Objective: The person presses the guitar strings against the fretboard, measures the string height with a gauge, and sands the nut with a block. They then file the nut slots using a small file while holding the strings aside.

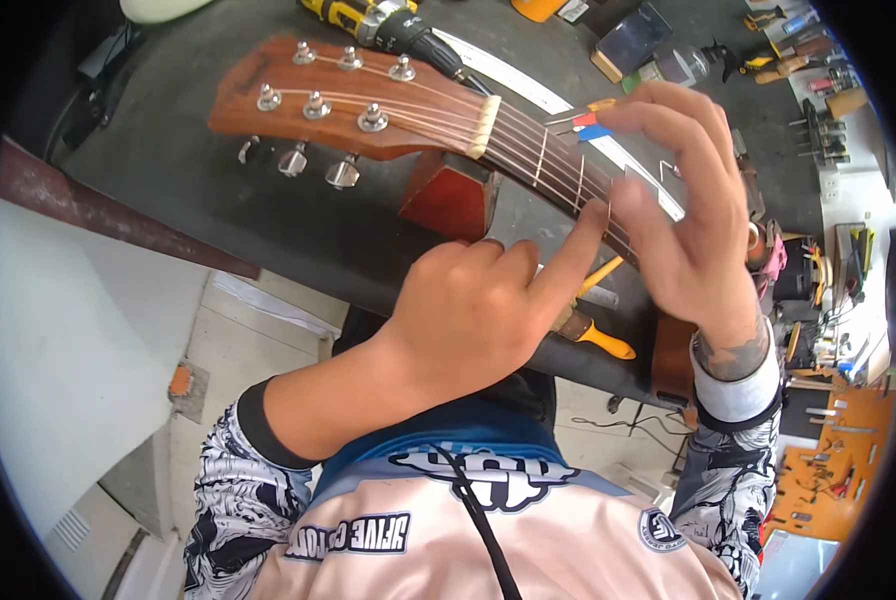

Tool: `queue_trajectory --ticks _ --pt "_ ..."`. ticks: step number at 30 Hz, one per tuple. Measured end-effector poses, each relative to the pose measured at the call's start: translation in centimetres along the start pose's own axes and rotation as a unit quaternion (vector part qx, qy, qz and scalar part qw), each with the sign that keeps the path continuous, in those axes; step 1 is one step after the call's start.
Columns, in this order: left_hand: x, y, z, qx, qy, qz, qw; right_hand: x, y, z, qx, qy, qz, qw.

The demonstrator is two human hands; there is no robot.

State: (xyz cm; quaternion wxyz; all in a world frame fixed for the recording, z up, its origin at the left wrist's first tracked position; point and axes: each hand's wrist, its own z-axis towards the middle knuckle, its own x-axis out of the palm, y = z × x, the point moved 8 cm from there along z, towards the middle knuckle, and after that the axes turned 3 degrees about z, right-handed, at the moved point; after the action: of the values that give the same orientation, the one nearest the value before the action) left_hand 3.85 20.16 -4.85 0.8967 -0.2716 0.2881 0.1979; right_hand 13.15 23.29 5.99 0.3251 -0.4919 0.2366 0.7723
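Observation:
A wooden guitar headstock with metal tuning pegs lies at upper left. Its fretted neck slants down to the right. My left hand is below the neck, its index finger stretched out to the strings and the other fingers curled; their tips are hidden. Over the neck's right part is my right hand, fingers apart and curved, thumb blurred near the strings. By its index fingertip is a small tool with orange, red and blue parts; contact with the hand is unclear. A red-brown block stands under the neck.
A yellow and black drill and a long white ruler lie on the dark bench beyond the guitar. A yellow-handled brush rests near the front edge. More tools hang or stand at the right.

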Motion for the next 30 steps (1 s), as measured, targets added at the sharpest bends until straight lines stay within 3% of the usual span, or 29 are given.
queue_trajectory --ticks 4,6,9,12,15,18,20,22,25,28,30 --pt "-5.7 1.6 -0.2 0.106 -0.073 -0.029 0.991 0.2 -0.8 -0.1 0.064 0.016 0.057 0.996" --pt "-8.5 3.2 0.9 0.112 -0.097 0.013 0.989 -0.4 -1.2 -0.4 0.07 0.014 0.02 0.997" --pt "-9.9 6.4 2.5 0.077 -0.037 0.072 0.994 -1.1 -5.0 -2.0 0.149 0.015 0.004 0.989" --pt "-9.8 8.0 2.5 0.073 0.0 0.067 0.995 -0.3 -10.9 -4.9 0.198 0.075 -0.024 0.977" --pt "-8.9 7.9 2.7 0.084 0.018 0.044 0.995 2.0 -14.6 -7.5 0.266 0.207 0.028 0.941" --pt "-8.4 7.5 3.2 0.083 0.024 0.042 0.995 4.2 -16.7 -8.3 0.215 0.251 -0.011 0.944" --pt "-7.8 7.6 3.1 0.075 0.02 0.021 0.997 5.2 -16.5 -8.1 0.269 0.306 0.05 0.912" --pt "-7.7 7.3 3.2 0.074 0.007 0.011 0.997 5.2 -15.4 -7.1 0.244 0.267 0.048 0.931" --pt "-7.9 7.2 3.5 0.076 0.007 0.01 0.997 4.9 -15.8 -6.3 0.153 0.176 -0.099 0.967" --pt "-7.9 6.4 3.3 0.088 0.015 0.027 0.996 5.0 -16.7 -6.4 0.208 0.237 0.037 0.948" --pt "-8.0 5.9 3.6 0.1 0.007 0.056 0.993 3.9 -15.3 -6.7 0.233 0.236 0.029 0.943"
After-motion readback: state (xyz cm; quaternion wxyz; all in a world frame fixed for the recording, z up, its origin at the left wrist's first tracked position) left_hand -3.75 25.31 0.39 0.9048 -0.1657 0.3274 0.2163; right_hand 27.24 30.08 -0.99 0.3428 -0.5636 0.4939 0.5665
